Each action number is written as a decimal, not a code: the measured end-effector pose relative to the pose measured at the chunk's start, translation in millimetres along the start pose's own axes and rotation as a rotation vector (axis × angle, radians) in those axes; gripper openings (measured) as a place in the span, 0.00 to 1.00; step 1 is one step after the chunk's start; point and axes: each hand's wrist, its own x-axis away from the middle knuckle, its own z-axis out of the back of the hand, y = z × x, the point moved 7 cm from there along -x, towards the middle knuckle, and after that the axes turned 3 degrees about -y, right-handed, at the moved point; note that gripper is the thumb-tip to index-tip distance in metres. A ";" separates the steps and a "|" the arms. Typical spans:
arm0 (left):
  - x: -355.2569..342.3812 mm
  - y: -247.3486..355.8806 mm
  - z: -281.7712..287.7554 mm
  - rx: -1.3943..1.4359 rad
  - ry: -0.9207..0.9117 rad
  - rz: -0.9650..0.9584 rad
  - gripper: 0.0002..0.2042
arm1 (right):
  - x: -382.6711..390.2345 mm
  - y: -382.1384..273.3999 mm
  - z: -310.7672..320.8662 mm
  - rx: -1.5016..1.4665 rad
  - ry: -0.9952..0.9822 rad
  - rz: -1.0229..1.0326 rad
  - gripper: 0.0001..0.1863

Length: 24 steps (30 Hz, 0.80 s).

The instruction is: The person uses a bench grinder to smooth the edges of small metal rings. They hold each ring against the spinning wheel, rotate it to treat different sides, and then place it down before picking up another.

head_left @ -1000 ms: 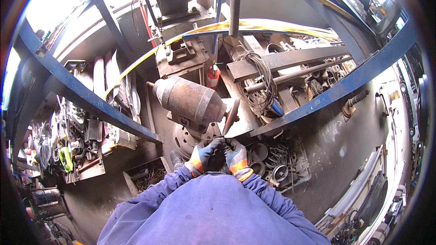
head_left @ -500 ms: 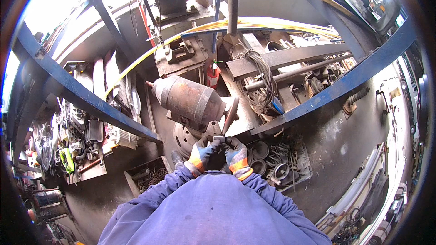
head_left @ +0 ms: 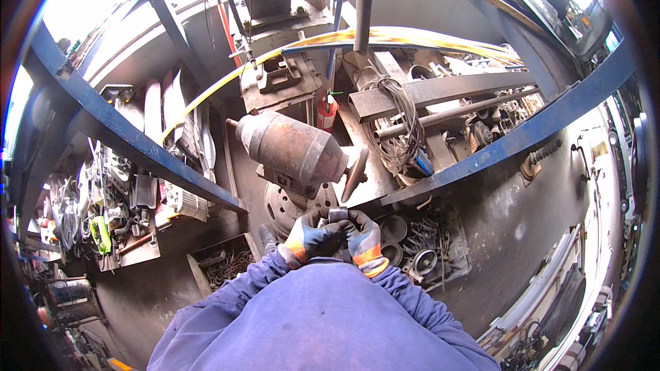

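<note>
Both my hands wear work gloves with dark fingers and orange and grey cuffs, and they meet in front of my chest. My left hand and my right hand are closed around a short, shiny metal cylinder, whose upper end shows between the fingers. The gloves hide its lower part. Just beyond stands a rusty barrel-shaped motor on a stand with a round perforated base. A worn disc at its right end faces my hands, apart from the cylinder.
On the right, a tray holds round metal parts and scrap. A box of chain sits at lower left. Blue steel beams slant across both sides. A red extinguisher stands behind the motor; scrap is piled left.
The metal cylinder has turned between my fingers, and more of its side shows. My hands stay together in nearly the same place. The whole view has shifted slightly.
</note>
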 end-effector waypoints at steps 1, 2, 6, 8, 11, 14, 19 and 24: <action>-1.3 -3.4 1.6 0.021 0.000 0.004 0.22 | -0.8 3.7 1.0 0.001 0.004 0.003 0.09; -2.9 -7.1 3.5 0.043 0.000 0.007 0.22 | -2.4 7.2 1.3 0.003 0.008 0.007 0.09; -7.3 -9.8 11.9 0.008 0.089 0.077 0.17 | -5.9 2.7 -1.1 -0.026 0.002 -0.015 0.10; -10.3 -7.1 10.2 0.019 0.119 0.038 0.17 | -8.7 16.6 -0.4 -0.098 0.007 -0.056 0.11; -11.0 -4.2 7.1 0.074 0.159 0.103 0.16 | -13.4 32.5 -0.3 -0.181 0.019 -0.080 0.11; -8.8 1.9 3.4 0.118 0.181 0.138 0.16 | -15.9 38.0 1.2 -0.175 0.025 -0.111 0.11; -11.9 -3.3 12.0 0.016 0.201 0.031 0.18 | -13.2 26.9 1.8 -0.106 0.037 -0.094 0.10; -16.0 -10.5 8.5 0.029 -0.012 -0.053 0.24 | -3.3 -1.4 9.0 -0.025 0.038 0.027 0.10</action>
